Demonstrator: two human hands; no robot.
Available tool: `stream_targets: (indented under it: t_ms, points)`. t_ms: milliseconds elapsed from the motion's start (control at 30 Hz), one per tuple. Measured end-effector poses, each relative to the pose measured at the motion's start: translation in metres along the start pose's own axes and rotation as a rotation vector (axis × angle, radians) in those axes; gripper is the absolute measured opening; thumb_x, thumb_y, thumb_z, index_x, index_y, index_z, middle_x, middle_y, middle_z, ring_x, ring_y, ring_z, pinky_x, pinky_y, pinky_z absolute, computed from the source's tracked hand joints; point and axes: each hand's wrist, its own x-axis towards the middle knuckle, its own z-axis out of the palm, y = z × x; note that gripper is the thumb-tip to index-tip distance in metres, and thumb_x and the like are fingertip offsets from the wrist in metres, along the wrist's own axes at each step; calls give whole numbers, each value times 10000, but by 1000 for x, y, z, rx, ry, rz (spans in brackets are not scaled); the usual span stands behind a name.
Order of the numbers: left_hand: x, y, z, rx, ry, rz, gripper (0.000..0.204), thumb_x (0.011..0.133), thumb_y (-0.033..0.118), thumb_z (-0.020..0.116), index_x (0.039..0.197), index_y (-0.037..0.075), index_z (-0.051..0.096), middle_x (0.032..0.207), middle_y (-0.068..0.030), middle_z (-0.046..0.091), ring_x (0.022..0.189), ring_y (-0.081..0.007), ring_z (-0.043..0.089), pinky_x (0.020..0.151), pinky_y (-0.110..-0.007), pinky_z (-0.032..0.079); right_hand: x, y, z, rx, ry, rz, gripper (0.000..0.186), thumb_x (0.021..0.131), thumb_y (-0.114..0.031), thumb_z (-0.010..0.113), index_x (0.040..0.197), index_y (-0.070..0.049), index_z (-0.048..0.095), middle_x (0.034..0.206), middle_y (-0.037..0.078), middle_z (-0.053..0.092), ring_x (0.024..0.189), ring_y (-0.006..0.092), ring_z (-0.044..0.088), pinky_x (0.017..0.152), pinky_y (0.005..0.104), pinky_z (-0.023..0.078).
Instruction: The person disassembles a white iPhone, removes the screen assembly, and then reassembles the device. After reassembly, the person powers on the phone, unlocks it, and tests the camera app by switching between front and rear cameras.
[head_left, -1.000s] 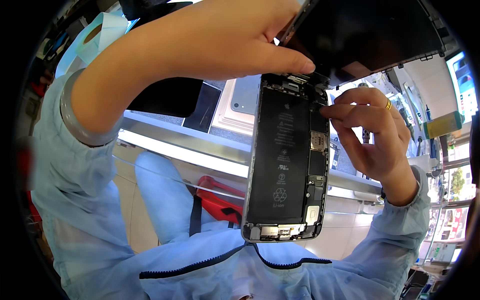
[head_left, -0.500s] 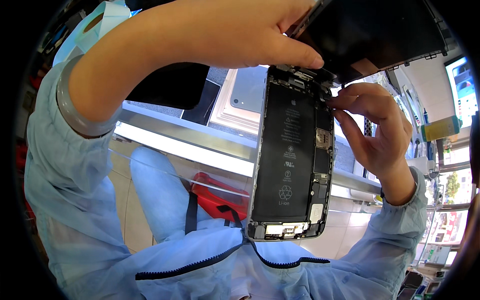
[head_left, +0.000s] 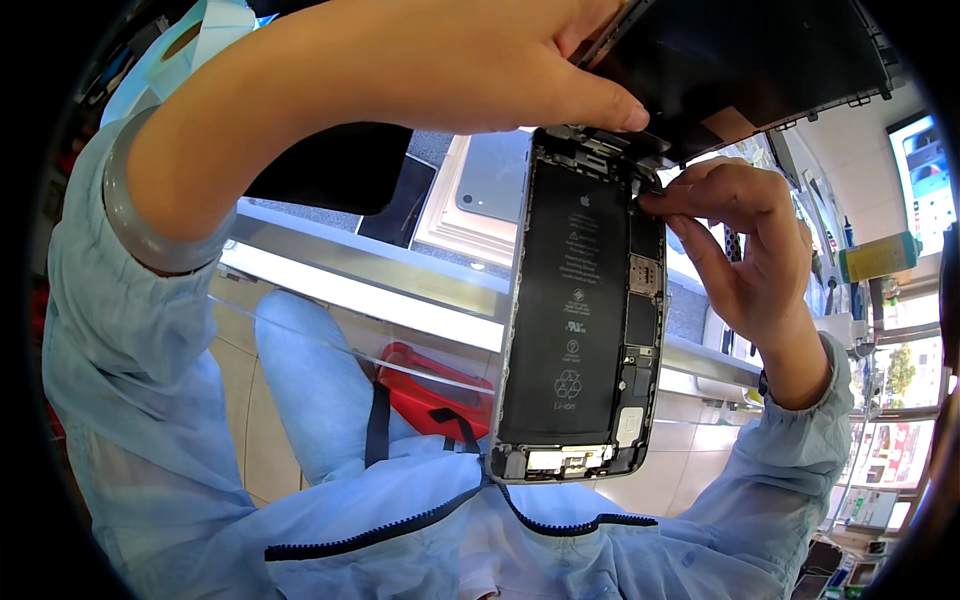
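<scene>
1. Silver metal lines the near edge of the table (head_left: pixel 375 258).
2. The opened phone body (head_left: pixel 641 320) is held across that edge, lower end toward the person.
3. A dark screen panel (head_left: pixel 750 70) tilts up from the body's top.
4. The left hand (head_left: pixel 560 85) is partly closed on the panel's lower left corner, thumb in front, other fingers mostly hidden.
5. The right hand (head_left: pixel 750 230) is nearly pinched at the body's upper right edge; its grip, if any, cannot be told.
6. A black battery (head_left: pixel 570 315) fills the body's left side.
</scene>
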Motion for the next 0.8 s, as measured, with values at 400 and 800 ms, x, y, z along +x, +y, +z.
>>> stream_targets:
  t_ms: [400,800]
  points:
    - [-1,13,-4,6,-25,7,278,833,151,573,665,-62,515,480,-91,451,441,-143,348,414,-298,310,-1,3,-1,-30,-15,28,252,763,77,597,981,29,479,861,110,622,804,223,669,650,243,515]
    - [-1,0,2,6,30,68,313,825,176,588,652,-76,520,480,-131,466,417,-186,386,417,-304,325,-2,0,-5,-32,-76,38,273,783,113,552,1022,43,440,890,131,602,849,222,655,716,255,507]
